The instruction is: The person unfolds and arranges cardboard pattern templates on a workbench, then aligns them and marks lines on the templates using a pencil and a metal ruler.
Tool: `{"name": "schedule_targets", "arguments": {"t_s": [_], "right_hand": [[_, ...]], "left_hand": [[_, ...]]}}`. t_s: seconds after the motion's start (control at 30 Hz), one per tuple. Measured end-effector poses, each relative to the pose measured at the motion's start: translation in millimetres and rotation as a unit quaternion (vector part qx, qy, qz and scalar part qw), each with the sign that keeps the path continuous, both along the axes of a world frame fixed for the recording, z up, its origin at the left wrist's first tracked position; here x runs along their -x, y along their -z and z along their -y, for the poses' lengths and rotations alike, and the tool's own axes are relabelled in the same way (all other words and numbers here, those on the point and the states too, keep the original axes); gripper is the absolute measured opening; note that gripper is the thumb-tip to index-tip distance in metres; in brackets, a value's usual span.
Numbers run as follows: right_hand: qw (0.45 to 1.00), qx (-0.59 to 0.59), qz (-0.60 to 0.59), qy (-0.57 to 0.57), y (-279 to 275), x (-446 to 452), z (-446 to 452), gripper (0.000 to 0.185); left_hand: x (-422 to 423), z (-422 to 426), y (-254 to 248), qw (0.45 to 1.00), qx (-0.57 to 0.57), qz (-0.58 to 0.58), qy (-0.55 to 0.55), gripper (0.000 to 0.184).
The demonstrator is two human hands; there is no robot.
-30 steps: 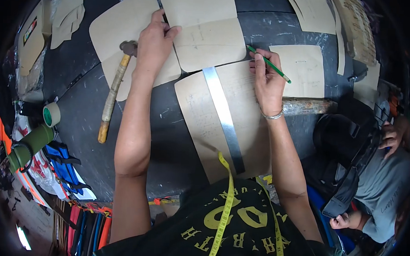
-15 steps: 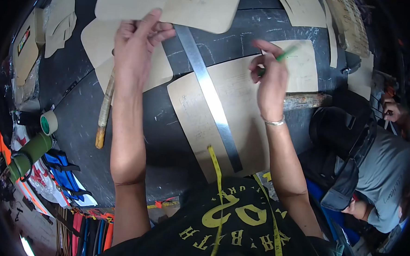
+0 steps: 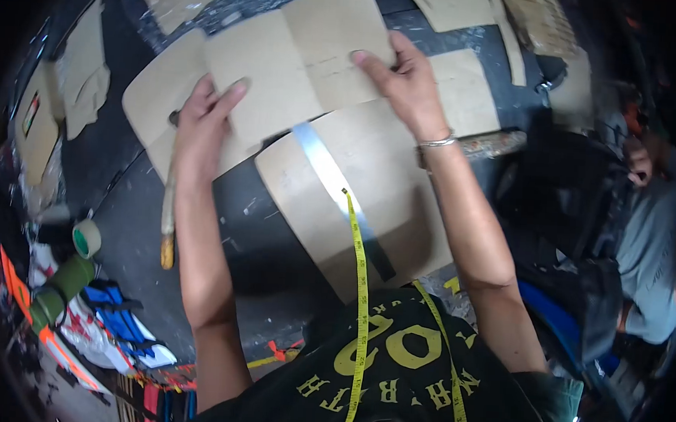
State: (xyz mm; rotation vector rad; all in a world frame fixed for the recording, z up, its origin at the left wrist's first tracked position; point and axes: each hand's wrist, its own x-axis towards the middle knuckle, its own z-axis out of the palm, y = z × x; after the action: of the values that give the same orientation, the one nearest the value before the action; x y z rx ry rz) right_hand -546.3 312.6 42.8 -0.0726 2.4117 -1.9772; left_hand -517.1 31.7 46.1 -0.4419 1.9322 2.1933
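Observation:
A tan card pattern sheet (image 3: 258,50) with a crease lies at the far side of the table, overlapping another card (image 3: 157,87) on its left. My right hand (image 3: 413,89) grips its right edge, thumb on top and fingers mostly hidden beneath. At its lower left, my left hand (image 3: 199,127) rests on the card, thumb and forefinger apart, slightly blurred. Nearer me, a metal ruler (image 3: 321,160) lies across a larger card sheet (image 3: 400,191). A yellow tape measure (image 3: 362,304) hangs from my neck over them. No green pen shows now.
A wooden-handled tool (image 3: 168,233) lies beside my left forearm. A tape roll (image 3: 86,239) sits at the left edge. More card pieces (image 3: 85,68) lie around the dark table (image 3: 252,245). Right of me are a black bag (image 3: 538,176) and another person in a grey shirt (image 3: 650,243).
My right hand has moved up and left onto the pattern sheet's edge; the green pen it held is out of sight. My left hand has shifted slightly down. The view has tilted.

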Motion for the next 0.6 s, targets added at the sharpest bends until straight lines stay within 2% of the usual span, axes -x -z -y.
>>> {"name": "schedule_targets", "arguments": {"t_s": [0.13, 0.23, 0.33, 0.43, 0.53, 0.6], "right_hand": [[0.999, -0.011, 0.026, -0.027, -1, 8, -1, 0.032], [0.997, -0.08, 0.007, 0.006, 8, 16, -10, 0.037], [0.99, -0.124, 0.011, 0.061, 31, 22, -27, 0.036], [0.978, -0.17, -0.042, 0.111, 45, 23, -39, 0.031], [0.974, -0.19, -0.021, 0.125, 36, 14, -45, 0.026], [0.982, -0.119, -0.039, 0.138, 32, 8, -41, 0.024]], "left_hand": [[20, 16, 19, 0.977, 0.207, -0.019, 0.047, 0.044], [25, 17, 45, 0.985, 0.165, -0.042, 0.033, 0.033], [28, 17, 58, 0.964, 0.257, -0.041, 0.051, 0.03], [27, 10, 47, 0.939, 0.339, -0.02, 0.053, 0.027], [25, 5, 41, 0.952, 0.302, -0.029, 0.036, 0.025], [27, 6, 46, 0.956, 0.289, -0.044, 0.033, 0.025]]}}
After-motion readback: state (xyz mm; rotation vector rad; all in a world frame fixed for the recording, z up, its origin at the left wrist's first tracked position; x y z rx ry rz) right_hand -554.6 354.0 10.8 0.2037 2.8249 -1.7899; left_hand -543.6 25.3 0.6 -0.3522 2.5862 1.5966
